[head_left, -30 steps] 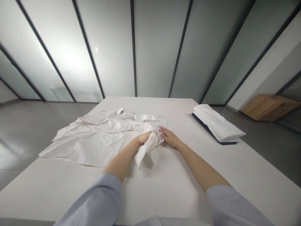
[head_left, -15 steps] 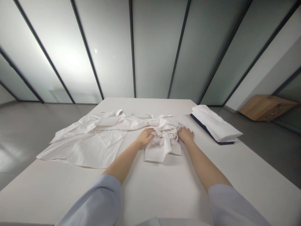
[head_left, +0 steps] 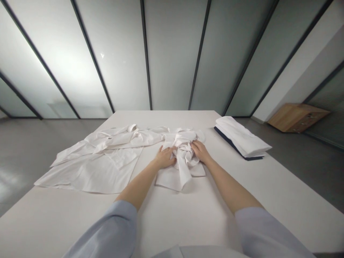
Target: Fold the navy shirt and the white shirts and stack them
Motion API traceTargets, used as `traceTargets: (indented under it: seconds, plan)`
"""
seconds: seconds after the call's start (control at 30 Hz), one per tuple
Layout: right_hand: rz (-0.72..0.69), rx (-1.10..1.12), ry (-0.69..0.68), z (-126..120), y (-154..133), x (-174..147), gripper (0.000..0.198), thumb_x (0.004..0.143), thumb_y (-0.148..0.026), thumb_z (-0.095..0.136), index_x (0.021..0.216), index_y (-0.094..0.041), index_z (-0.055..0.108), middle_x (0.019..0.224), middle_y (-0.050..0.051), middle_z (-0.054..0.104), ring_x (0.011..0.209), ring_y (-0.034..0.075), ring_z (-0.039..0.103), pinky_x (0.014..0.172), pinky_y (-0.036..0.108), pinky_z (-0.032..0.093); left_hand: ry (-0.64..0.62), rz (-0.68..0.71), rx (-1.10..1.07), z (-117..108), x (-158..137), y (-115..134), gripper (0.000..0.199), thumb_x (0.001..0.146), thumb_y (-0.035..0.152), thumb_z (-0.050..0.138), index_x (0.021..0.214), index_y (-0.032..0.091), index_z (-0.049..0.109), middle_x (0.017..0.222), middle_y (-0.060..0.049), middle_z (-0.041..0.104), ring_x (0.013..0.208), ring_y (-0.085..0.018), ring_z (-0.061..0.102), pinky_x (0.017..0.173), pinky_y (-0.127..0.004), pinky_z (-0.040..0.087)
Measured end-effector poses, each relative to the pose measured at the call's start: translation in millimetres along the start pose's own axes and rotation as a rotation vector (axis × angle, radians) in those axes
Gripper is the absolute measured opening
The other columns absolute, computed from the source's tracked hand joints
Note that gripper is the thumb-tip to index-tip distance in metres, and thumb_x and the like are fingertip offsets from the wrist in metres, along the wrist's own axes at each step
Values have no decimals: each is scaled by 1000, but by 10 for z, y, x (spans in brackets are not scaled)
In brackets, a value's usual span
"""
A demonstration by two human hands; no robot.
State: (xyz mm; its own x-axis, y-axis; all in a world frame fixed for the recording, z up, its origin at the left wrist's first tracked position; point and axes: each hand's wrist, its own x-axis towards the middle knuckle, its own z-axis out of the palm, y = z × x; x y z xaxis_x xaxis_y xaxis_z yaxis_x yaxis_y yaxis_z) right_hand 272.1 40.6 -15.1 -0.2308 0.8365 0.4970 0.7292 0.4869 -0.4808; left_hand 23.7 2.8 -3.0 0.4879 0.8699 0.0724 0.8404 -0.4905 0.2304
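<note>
A rumpled white shirt [head_left: 94, 172] lies across the table, spread wide on the left, with long folds running toward the middle. To the right, some white cloth is bunched into a twisted heap [head_left: 185, 147], and a flap of it hangs toward me; I cannot tell whether it is one piece with the shirt. My left hand [head_left: 165, 157] rests against the heap's left side, its fingers spread on the fabric. On the opposite side, my right hand [head_left: 200, 151] has its fingers curled into the gathered cloth; the fingertips are partly hidden in the folds.
A folded white cloth stack [head_left: 243, 138] sits on a dark blue piece [head_left: 252, 158] near the table's right edge. The white table [head_left: 166, 222] extends to a frosted glass wall [head_left: 172, 53]. A wooden cabinet [head_left: 291, 116] stands on the floor at right.
My right hand has moved left, further into the bunched cloth, and its fingers have drawn together. The heap is narrower, and its front flap reaches closer to me. My view has shifted slightly.
</note>
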Motion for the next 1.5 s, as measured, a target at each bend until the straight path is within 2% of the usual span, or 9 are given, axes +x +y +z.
traceTargets:
  seconds: [0.1,0.27,0.47,0.67,0.9,1.03,1.13,1.33,1.5]
  plan:
    - [-47,-117,56,-8,-105,-10,23,88,-35,47,92,-19,63,96,10,66,97,24,57,90,36,41,13,-182,11,-40,24,-143,72,87,45,40,149,13,19,148,-16,40,139,-24,32,117,-48,9]
    - [-50,-268,-337,16,-316,-20,28,90,-42,48,94,-20,66,100,8,68,95,21,61,88,33,41,44,-413,28,-108,37,-419,61,87,41,40,142,16,31,148,-16,40,141,-28,28,114,-53,12]
    - [345,-463,-392,-123,-81,28,43,99,-35,25,130,-28,54,141,8,49,129,25,43,105,52,28,28,-488,-26,-192,27,-649,47,94,32,27,138,20,38,150,-12,38,140,-24,29,114,-53,15]
    - [643,-498,-227,-299,175,-3,57,98,-46,17,120,-22,62,121,12,64,118,27,52,106,55,23,78,-507,-136,-246,21,-757,49,96,45,24,134,20,41,143,-12,48,136,-24,38,115,-51,12]
    - [257,-506,-11,-219,-61,4,33,86,-33,47,108,-15,65,115,13,64,107,25,55,94,35,36,99,-362,149,-491,-41,-287,64,77,51,61,130,17,47,136,-17,50,129,-34,42,105,-47,32]
    - [142,-393,-167,-167,-353,5,32,91,-36,40,84,-19,66,86,8,69,84,20,60,80,28,40,61,-180,34,-569,-41,56,43,87,47,49,118,19,56,118,-11,63,112,-27,58,94,-35,43]
    - [186,-405,-313,-84,-559,5,38,92,-45,40,84,-20,67,93,8,69,89,21,61,78,28,41,-88,-150,-41,-448,-35,179,46,87,54,45,114,19,59,118,-12,64,112,-28,58,95,-39,43]
    - [336,-524,-386,-91,-476,42,48,93,-50,35,113,-19,66,124,15,61,116,28,54,96,42,37,-66,-262,5,-166,-15,-32,54,92,57,31,127,22,51,148,-14,39,138,-33,30,106,-63,22]
    - [380,-501,-345,-193,-70,32,44,87,-43,49,122,-19,62,134,13,56,124,29,49,102,44,34,-16,-301,48,-150,-13,-322,52,92,52,35,135,25,45,148,-12,40,137,-29,33,112,-59,8]
